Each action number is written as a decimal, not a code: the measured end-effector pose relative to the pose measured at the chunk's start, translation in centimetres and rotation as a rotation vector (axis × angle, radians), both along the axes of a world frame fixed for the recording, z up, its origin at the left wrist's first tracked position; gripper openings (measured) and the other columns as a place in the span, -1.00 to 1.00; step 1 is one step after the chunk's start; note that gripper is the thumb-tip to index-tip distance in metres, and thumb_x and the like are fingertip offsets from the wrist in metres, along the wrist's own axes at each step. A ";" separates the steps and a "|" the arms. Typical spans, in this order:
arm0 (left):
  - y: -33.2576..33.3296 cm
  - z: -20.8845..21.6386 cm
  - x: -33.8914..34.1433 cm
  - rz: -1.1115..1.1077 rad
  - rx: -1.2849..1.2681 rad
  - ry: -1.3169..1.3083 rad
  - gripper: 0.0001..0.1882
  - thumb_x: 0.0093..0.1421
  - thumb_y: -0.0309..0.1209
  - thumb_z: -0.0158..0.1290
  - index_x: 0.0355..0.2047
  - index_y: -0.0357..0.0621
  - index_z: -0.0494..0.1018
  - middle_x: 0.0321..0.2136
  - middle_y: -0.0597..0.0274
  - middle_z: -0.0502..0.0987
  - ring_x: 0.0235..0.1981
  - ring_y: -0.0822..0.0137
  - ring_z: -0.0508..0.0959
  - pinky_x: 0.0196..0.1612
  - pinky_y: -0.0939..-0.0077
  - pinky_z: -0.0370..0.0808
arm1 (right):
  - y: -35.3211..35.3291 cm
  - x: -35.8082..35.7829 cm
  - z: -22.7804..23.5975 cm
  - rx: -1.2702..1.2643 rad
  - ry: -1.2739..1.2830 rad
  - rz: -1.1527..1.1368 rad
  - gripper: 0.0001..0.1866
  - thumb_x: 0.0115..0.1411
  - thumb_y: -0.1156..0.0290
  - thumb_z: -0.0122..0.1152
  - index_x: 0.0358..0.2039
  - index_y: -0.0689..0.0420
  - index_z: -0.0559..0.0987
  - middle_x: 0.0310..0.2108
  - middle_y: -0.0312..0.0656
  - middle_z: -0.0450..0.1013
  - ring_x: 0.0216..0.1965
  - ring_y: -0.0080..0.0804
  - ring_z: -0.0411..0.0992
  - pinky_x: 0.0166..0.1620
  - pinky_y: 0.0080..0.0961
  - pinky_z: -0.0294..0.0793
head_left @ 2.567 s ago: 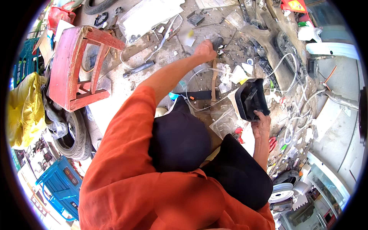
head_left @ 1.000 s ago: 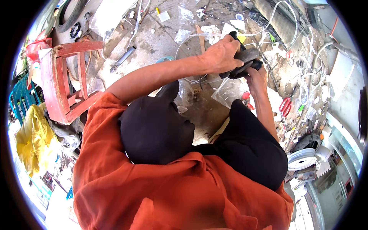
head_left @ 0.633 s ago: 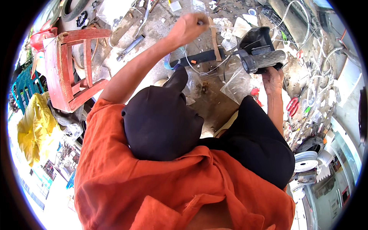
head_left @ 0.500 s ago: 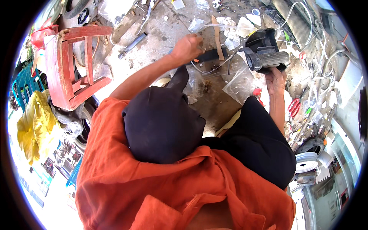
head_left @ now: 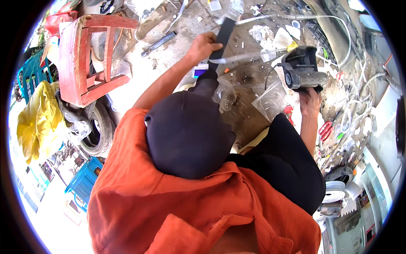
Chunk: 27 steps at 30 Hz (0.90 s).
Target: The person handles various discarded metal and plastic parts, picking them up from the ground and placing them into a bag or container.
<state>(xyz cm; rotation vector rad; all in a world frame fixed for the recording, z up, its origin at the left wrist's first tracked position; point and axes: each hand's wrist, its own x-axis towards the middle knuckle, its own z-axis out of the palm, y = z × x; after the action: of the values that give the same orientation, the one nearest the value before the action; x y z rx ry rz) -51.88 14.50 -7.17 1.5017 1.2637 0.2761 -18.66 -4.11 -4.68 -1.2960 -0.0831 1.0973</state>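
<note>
My left hand (head_left: 204, 46) is closed, its fingers pinching a flat black strip (head_left: 226, 34) by its edge. The strip slants up and away over the littered floor; part of its lower end passes behind my dark-clad knee (head_left: 188, 135). My right hand (head_left: 311, 101) grips a dark grey-black moulded part (head_left: 304, 70) from underneath. That part has a hollow upper housing and a round tube-like section across its front; most of my right fingers are hidden beneath it. A small blue and white piece (head_left: 200, 71) shows beside the strip's lower end.
A red wooden stool (head_left: 71, 63) lies tipped at the left, near a yellow sheet (head_left: 40, 120) and a tyre (head_left: 99, 131). Clear plastic bags, white scraps and a pale hose (head_left: 338, 21) litter the floor. Red-handled scissors (head_left: 325, 131) lie right of my right forearm.
My left hand has taken hold of the black strip, which lay flatter before and now points up and away. A brown strip beside it is no longer seen. My right hand keeps its hold.
</note>
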 end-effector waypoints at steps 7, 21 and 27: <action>3.4 3.3 -5.8 0.439 -0.343 -0.511 -0.71 0.08 -0.57 -0.03 -0.15 -0.34 0.33 -0.40 0.10 0.51 -0.43 0.39 0.53 -0.31 0.59 0.51 | -1.0 1.4 -1.8 -0.043 0.104 0.030 -0.63 -0.10 0.70 0.00 -0.18 0.32 0.35 -0.25 -0.04 0.38 -0.23 -0.20 0.39 -0.19 -0.29 0.43; 4.1 -1.6 -16.8 0.341 0.412 0.343 -0.76 -0.02 -0.37 0.04 -0.30 -0.12 0.47 -0.40 0.00 0.51 -0.37 0.16 0.52 -0.23 0.37 0.43 | -0.4 0.8 -1.7 0.054 0.168 0.023 -0.60 -0.08 0.73 -0.06 -0.14 0.33 0.31 -0.19 0.01 0.34 -0.17 -0.14 0.36 -0.10 -0.21 0.39; 3.6 -1.4 -16.5 0.065 0.212 0.707 -0.68 -0.02 -0.19 0.02 -0.35 -0.17 0.49 -0.45 -0.03 0.51 -0.37 0.01 0.49 -0.26 0.26 0.40 | -0.9 1.7 -1.9 0.002 0.141 0.001 -0.57 -0.11 0.74 -0.06 -0.12 0.33 0.30 -0.16 -0.01 0.33 -0.13 -0.15 0.33 -0.07 -0.23 0.37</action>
<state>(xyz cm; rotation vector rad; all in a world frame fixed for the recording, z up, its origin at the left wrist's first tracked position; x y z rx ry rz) -68.41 18.06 -8.55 1.8200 1.8837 -0.1026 -16.92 -5.02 -6.56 -1.2135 0.0200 1.1860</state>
